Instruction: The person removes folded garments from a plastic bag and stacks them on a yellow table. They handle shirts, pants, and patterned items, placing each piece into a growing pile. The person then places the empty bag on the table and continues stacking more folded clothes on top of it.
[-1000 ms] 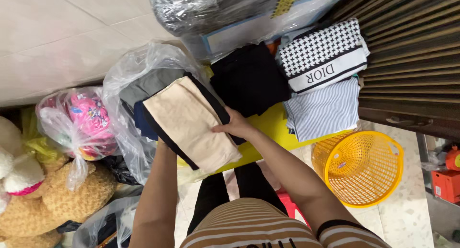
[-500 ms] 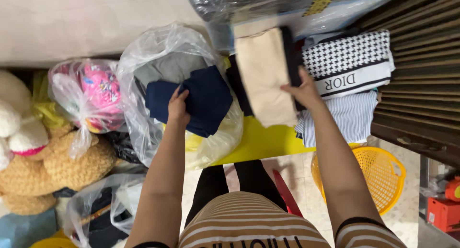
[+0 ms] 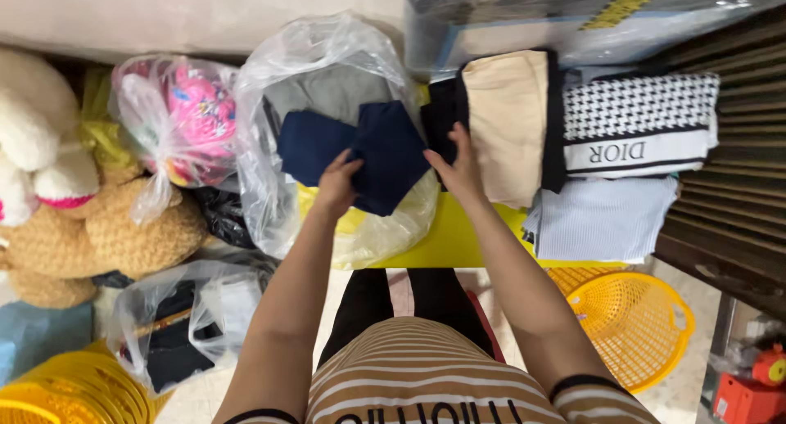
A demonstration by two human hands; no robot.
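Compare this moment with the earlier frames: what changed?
The right hand carried the beige folded garment right onto the black pile and let go. The left hand took hold of the navy garment in the clear bag. Houndstooth piece unchanged.

- A matt navy cloth [image 3: 385, 158] is gripped by the left hand [image 3: 337, 182] and touched by the right hand [image 3: 458, 169].
- It is held in a glossy, crinkled clear plastic bag [image 3: 270, 146].
- A smooth beige fabric [image 3: 508, 121] is seen beside it.
- A yellow basket [image 3: 647, 326] is made of perforated plastic.
- Fuzzy plush toys [image 3: 106, 236] are seen.
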